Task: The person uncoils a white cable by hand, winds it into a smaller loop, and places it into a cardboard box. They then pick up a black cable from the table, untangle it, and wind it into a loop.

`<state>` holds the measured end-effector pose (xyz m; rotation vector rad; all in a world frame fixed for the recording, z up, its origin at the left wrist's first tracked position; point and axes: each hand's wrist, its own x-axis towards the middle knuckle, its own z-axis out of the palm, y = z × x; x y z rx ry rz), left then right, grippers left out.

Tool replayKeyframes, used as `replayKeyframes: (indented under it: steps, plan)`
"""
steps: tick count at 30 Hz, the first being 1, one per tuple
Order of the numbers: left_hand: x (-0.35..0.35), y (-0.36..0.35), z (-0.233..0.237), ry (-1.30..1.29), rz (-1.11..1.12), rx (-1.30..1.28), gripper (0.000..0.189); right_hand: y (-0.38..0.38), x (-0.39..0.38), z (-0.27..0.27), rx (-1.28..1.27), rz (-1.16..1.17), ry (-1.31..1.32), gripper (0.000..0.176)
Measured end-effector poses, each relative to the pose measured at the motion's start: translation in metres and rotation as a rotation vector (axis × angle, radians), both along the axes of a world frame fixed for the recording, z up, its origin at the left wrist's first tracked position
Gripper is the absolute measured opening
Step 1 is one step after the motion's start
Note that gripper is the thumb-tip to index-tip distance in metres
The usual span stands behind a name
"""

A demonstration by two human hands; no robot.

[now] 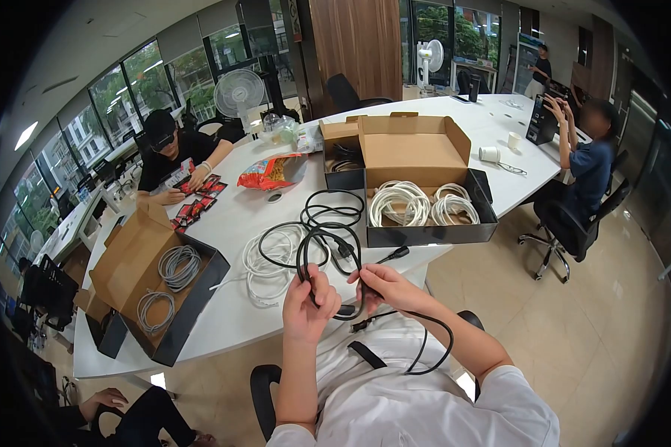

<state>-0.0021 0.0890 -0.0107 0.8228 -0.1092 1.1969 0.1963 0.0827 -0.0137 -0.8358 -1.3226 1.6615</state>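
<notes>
Loops of a black power cable (326,237) hang between my two hands above the table's near edge. My left hand (311,302) is closed round one side of the coil. On the other side, my right hand (380,287) pinches the cable, and a loose length with a plug end (359,325) droops over my lap. More black cable (335,200) lies behind the coil on the table, beside a coil of white cable (265,261). A black connector (397,253) sticks out just past my right hand.
An open box (432,235) of white cable coils stands behind my hands, with another box (343,179) beside it. At left is an open box (201,298) of grey coils. A red snack bag (265,173) lies farther back. People (183,156) sit around the white table (224,328).
</notes>
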Motion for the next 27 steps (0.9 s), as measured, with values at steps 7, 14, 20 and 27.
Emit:
replayKeyframes:
  steps: [7,14,20,27]
  plan:
    - [-0.021,-0.002,0.018,0.408,0.005,0.080,0.034,0.006,0.023,0.015,0.186,-0.154,-0.061,0.028]
    - [-0.017,0.003,0.017,0.624,0.185,0.386,0.066,0.000,0.035,0.032,0.353,-0.310,-0.266,0.025]
    - [-0.021,0.013,0.022,0.261,-0.273,-0.119,0.084,-0.002,0.038,0.040,0.556,-0.440,-0.426,0.018]
    - [0.002,0.001,0.015,0.170,-0.155,0.035,0.036,-0.001,0.048,0.040,0.878,-0.507,-0.611,0.014]
